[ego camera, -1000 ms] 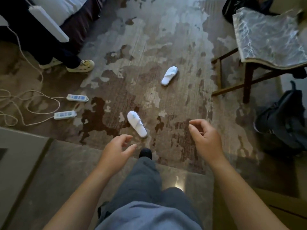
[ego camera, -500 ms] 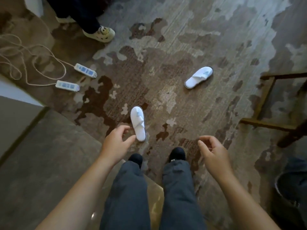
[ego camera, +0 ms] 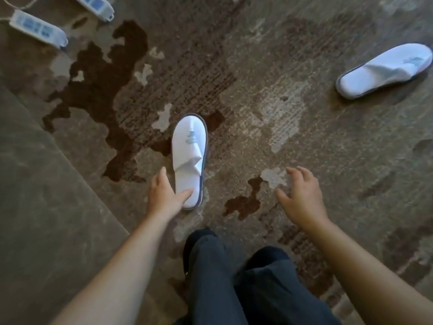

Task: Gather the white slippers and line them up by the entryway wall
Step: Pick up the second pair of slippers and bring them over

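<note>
- A left hand (ego camera: 165, 195) rests its open fingers against the heel of a white slipper (ego camera: 189, 158) on patterned carpet (ego camera: 269, 118).
- The right hand (ego camera: 302, 195) hovers open nearby.
- A second slipper (ego camera: 384, 70) lies well apart, upper right.

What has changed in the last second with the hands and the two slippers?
The left hand has come down and now touches the heel of the near slipper, not yet gripping. The right hand has opened, empty. Both slippers, including the far slipper, lie where they were.

Two white power strips (ego camera: 38, 29) top left; patterned brown carpet (ego camera: 281, 113); grey floor strip (ego camera: 46, 207) left.
</note>
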A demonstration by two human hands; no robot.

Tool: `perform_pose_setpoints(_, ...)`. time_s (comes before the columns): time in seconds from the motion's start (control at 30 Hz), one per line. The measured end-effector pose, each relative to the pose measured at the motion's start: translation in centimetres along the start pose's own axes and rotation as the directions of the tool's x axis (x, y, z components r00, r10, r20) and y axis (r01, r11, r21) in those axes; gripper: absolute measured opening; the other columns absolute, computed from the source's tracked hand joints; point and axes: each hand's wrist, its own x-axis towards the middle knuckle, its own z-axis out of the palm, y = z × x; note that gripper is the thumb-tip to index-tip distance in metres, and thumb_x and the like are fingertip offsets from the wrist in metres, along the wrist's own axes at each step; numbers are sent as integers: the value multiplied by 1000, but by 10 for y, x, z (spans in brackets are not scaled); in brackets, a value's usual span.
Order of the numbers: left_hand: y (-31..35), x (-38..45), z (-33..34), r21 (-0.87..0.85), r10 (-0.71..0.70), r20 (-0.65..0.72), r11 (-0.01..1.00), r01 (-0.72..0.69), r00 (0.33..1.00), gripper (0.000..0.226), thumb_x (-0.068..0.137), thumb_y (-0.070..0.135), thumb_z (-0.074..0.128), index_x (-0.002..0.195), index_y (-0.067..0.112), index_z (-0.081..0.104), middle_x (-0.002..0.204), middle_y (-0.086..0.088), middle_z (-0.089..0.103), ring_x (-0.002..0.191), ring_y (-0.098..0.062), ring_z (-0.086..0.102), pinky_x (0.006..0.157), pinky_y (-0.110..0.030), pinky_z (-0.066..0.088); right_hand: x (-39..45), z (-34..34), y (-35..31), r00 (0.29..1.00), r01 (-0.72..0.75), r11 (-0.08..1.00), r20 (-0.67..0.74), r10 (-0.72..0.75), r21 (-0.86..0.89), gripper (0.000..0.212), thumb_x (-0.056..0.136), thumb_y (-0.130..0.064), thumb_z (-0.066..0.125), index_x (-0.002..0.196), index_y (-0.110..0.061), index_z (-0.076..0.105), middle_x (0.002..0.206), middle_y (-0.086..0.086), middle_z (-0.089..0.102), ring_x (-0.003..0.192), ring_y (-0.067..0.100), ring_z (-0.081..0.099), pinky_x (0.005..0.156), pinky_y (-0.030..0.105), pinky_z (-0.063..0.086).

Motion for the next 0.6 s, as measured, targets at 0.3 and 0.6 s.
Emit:
perform_pose_setpoints(0.3, -36, 110, 110, 198, -23, -105, 979, 44, 994, 123, 54, 44, 79, 140, 22, -5, 150, -24, 5, 135, -44, 10, 109, -54, 16, 111, 96, 44, 991, 104, 992, 98, -96, -76, 59, 85, -30, 53, 135, -13, 27, 148, 16, 22, 136, 31, 17, 111, 43, 22)
perform_pose_setpoints(0.6, 57, 95, 83, 199, 306, -48, 936, -291, 951, 115, 51, 32, 82, 140, 19, 11, 137, -27, 32, 124, -42, 29, 102, -46, 22, 124, 6, 42, 999, -18, 1000, -48, 17, -16, 57, 86, -30, 52, 134, -13, 28, 146, 13, 25, 135, 29, 21, 109, 41, 27)
